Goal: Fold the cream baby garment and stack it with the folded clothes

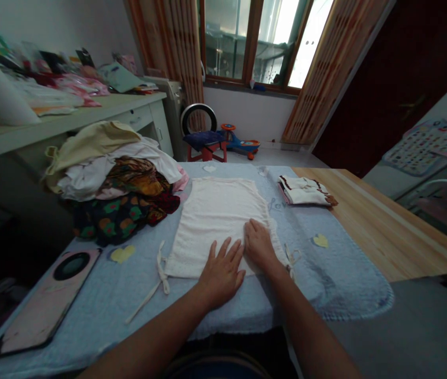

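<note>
A white sleeveless top (221,210) is spread flat on a pale blue blanket (136,295) in front of me. My left hand (223,271) lies on its lower edge, open, with the fingers apart. Close beside it, my right hand (260,245) rests on the lower right part of the top. The fingers there are curled and close together, and what is under them, if anything, is hidden. A tied white string (163,273) hangs from the top's lower left corner. Another string tie (292,257) lies by the lower right corner.
A heap of clothes (116,173) rises at the left, with a phone (49,302) nearer me. Folded clothes (306,190) lie at the right, near the bare wooden tabletop (361,221). Behind stand a cluttered desk (128,108), a stool (205,142) and a toy car (241,143).
</note>
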A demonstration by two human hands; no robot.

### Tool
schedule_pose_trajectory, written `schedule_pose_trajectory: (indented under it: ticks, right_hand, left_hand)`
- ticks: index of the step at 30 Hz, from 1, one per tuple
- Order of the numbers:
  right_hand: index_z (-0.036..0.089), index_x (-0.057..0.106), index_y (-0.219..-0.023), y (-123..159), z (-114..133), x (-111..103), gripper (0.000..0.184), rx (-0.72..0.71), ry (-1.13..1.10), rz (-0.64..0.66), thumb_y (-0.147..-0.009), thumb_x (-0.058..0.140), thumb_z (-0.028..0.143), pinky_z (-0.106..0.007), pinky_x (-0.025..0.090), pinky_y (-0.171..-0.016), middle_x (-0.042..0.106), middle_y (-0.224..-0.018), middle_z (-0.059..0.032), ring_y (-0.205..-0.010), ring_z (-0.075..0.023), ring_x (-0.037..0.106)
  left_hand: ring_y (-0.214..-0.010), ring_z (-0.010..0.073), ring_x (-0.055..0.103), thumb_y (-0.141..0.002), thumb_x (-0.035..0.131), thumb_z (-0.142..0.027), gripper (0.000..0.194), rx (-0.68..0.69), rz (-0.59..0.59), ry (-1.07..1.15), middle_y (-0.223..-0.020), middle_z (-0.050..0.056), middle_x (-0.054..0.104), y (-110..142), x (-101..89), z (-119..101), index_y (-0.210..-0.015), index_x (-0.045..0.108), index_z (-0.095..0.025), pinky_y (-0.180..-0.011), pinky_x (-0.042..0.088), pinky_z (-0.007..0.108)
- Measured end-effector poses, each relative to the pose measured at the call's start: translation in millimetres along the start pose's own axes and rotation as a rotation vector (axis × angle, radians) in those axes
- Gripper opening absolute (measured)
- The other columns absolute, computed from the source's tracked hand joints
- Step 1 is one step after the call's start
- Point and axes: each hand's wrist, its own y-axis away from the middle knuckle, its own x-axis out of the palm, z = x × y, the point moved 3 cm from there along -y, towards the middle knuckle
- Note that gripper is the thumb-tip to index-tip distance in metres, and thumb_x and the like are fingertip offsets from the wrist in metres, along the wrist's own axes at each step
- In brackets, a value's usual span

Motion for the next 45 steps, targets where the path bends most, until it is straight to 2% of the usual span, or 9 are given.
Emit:
schedule_pose_trajectory:
  ticks: [8, 13, 16, 19, 27, 31, 36, 41, 45]
  right_hand:
    - [0.018, 0.043, -0.143, 2.6, 0.1, 14.0, 0.049, 0.020, 0.037, 0.019, -0.097, 0.037, 0.033, -0.048, 0.016, -0.116, 0.035, -0.156, -0.0097, -0.143, -0.0277, 0.026]
    - [0.018, 0.041, -0.145, 2.7, 1.4, 13.1, 0.050, 0.022, 0.056, 0.022, -0.098, 0.036, 0.034, -0.048, 0.016, -0.116, 0.034, -0.156, -0.0094, -0.144, -0.0278, 0.026]
    - [0.018, 0.042, -0.145, 3.5, 2.9, 11.0, 0.050, 0.024, 0.062, 0.023, -0.098, 0.036, 0.034, -0.047, 0.015, -0.116, 0.035, -0.155, -0.0095, -0.143, -0.0279, 0.027]
    - [0.017, 0.042, -0.144, 4.4, 3.8, 9.0, 0.050, 0.026, 0.069, 0.027, -0.098, 0.036, 0.033, -0.047, 0.015, -0.116, 0.036, -0.155, -0.0093, -0.142, -0.0278, 0.027]
    - [0.018, 0.042, -0.145, 4.0, 2.1, 10.5, 0.050, 0.023, 0.084, 0.029, -0.098, 0.035, 0.034, -0.048, 0.016, -0.116, 0.035, -0.156, -0.0092, -0.142, -0.0276, 0.028]
    - [0.018, 0.042, -0.145, 3.5, 2.2, 12.2, 0.051, 0.024, 0.095, 0.029, -0.098, 0.035, 0.034, -0.047, 0.015, -0.116, 0.035, -0.156, -0.0087, -0.143, -0.0275, 0.027]
    - [0.022, 0.042, -0.146, 5.2, 3.9, 10.7, 0.052, 0.080, 0.127, 0.036, -0.097, 0.038, 0.039, -0.051, 0.016, -0.114, 0.031, -0.157, -0.0123, -0.144, -0.0329, 0.025]
    - [0.023, 0.042, -0.146, 5.9, 5.2, 9.9, 0.054, 0.095, 0.135, 0.028, -0.096, 0.041, 0.042, -0.051, 0.015, -0.114, 0.032, -0.156, -0.0147, -0.144, -0.0362, 0.024]
    - [0.023, 0.042, -0.146, 5.4, 5.0, 10.2, 0.053, 0.089, 0.133, 0.023, -0.096, 0.041, 0.042, -0.051, 0.015, -0.114, 0.033, -0.156, -0.0145, -0.143, -0.0359, 0.025]
  left_hand:
    - [-0.146, 0.0282, 0.025, -0.096, 0.041, -0.052, 0.065, -0.079, 0.071, 0.092, -0.157, 0.015, 0.032, -2.4, -10.2, 8.6, -0.149, 0.033, -0.015, -0.118, 0.020, 0.053]
    - [-0.144, 0.0270, 0.028, -0.099, 0.037, -0.040, 0.050, -0.160, 0.112, 0.023, -0.157, 0.012, 0.033, 5.1, -19.3, 49.2, -0.146, 0.039, -0.021, -0.116, 0.022, 0.052]
    - [-0.145, 0.0252, 0.027, -0.099, 0.039, -0.038, 0.049, -0.133, 0.143, -0.004, -0.157, 0.008, 0.033, 12.1, -23.1, 74.4, -0.145, 0.040, -0.024, -0.117, 0.021, 0.047]
    - [-0.146, 0.0231, 0.024, -0.098, 0.039, -0.043, 0.052, -0.098, 0.141, -0.024, -0.158, 0.007, 0.031, 18.0, -24.8, 87.2, -0.147, 0.038, -0.025, -0.119, 0.017, 0.044]
    - [-0.148, 0.0266, 0.019, -0.098, 0.038, -0.047, 0.055, -0.070, 0.127, -0.032, -0.159, 0.008, 0.029, 22.4, -25.5, 86.9, -0.148, 0.036, -0.025, -0.119, 0.013, 0.045]
    - [-0.148, 0.0346, 0.014, -0.096, 0.042, -0.049, 0.056, -0.131, 0.128, -0.035, -0.160, 0.009, 0.026, 22.5, -25.0, 86.7, -0.148, 0.036, -0.029, -0.117, 0.015, 0.052]
    - [-0.148, 0.0382, 0.012, -0.093, 0.046, -0.050, 0.059, -0.223, 0.120, -0.030, -0.161, 0.010, 0.022, 24.5, -25.0, 81.4, -0.149, 0.034, -0.033, -0.114, 0.018, 0.056]
    - [-0.142, 0.0409, 0.026, -0.091, 0.049, -0.054, 0.061, -0.284, 0.143, -0.046, -0.155, 0.013, 0.034, 17.7, -34.2, 78.9, -0.146, 0.040, -0.030, -0.108, 0.029, 0.056]
    - [-0.121, 0.0304, 0.051, -0.097, 0.040, -0.037, 0.041, -0.283, 0.065, -0.090, -0.132, 0.014, 0.057, -1.9, -45.4, 89.2, -0.132, 0.053, -0.020, -0.098, 0.041, 0.047]
